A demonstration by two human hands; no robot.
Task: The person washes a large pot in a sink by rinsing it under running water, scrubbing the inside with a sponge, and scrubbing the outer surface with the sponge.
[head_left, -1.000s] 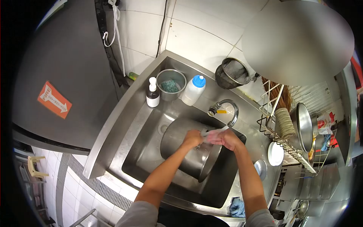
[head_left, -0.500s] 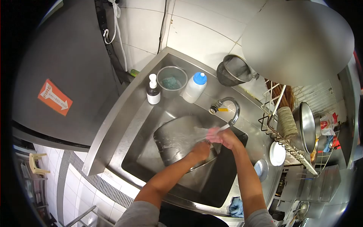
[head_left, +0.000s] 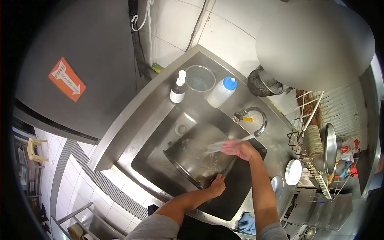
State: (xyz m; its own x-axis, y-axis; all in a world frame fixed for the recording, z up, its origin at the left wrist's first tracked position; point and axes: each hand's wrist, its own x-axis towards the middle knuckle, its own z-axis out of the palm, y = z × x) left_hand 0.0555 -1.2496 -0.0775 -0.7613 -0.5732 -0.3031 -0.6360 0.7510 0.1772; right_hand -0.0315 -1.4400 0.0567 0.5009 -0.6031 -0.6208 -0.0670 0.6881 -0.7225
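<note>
A large metal pan (head_left: pixel 196 154) lies tilted in the sink basin (head_left: pixel 152 160), its surface wet and partly blurred by splashing. My left hand (head_left: pixel 217 186) is closed around the pan's near edge, fingers curled over the rim. Further up, my right hand (head_left: pixel 242 150) is in the water stream by the faucet (head_left: pixel 262 124). Its fingers are stretched out flat, and water sprays from them onto the pan. Nothing shows in the right hand.
Behind the basin stand a pump bottle (head_left: pixel 178 87), a clear round container (head_left: pixel 200 79) and a blue-capped bottle (head_left: pixel 222 92). A mesh strainer (head_left: pixel 264 82) hangs at the wall. Right of the sink are white plates (head_left: pixel 293 172), a wire rack (head_left: pixel 308 160) and a blue cloth (head_left: pixel 247 223).
My left hand has moved down and away from my right hand to the pan's near edge. The pan has turned and tilted. My right hand's fingers are now extended; the camera view has shifted.
</note>
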